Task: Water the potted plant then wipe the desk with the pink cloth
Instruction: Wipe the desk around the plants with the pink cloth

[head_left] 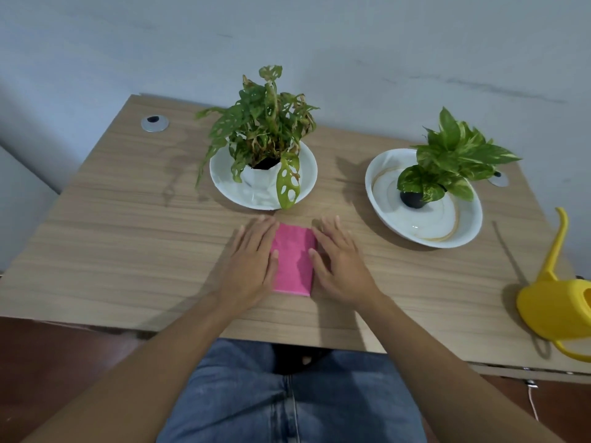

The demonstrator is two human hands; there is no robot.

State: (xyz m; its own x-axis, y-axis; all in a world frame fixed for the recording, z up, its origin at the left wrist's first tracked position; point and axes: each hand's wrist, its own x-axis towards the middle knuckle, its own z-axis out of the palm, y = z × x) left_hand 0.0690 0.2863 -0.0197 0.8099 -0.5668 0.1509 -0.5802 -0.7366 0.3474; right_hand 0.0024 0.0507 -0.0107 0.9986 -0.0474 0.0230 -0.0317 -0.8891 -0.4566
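1. Head view, table (128, 219): a light wood-grain top stood against a pale wall, and you sat at its near edge in blue jeans.
2. Pink cloth (292, 260): it lay folded into a narrow rectangle near the front middle of the table, flat on the wood, between your two hands.
3. Your left hand (251, 266): it lay palm down on the cloth's left edge, fingers (256, 231) stretched out flat and spread, gripping nothing; the thumb rested on the pink surface.
4. Your right hand (340, 270): it lay palm down on the cloth's right edge, fingers likewise extended and flat, closed around nothing; the thumb touched the cloth.
5. Potted plant (265, 129): a holed-leaf plant with some brown foliage stood in a white pot on a white plate (307, 177), just beyond the cloth at centre rear.
6. Second plant (454, 161): a variegated green one in a small dark pot (412, 199) sat in a white bowl (470, 225) with tan rings, to your right of the first.
7. Yellow watering can (556, 305): it rested at the right edge of the table, its long spout pointing up and away from you, well apart from both hands.
8. Cable grommets: one silver (155, 123) at the far left corner, another (499, 179) partly hidden behind the second plant.
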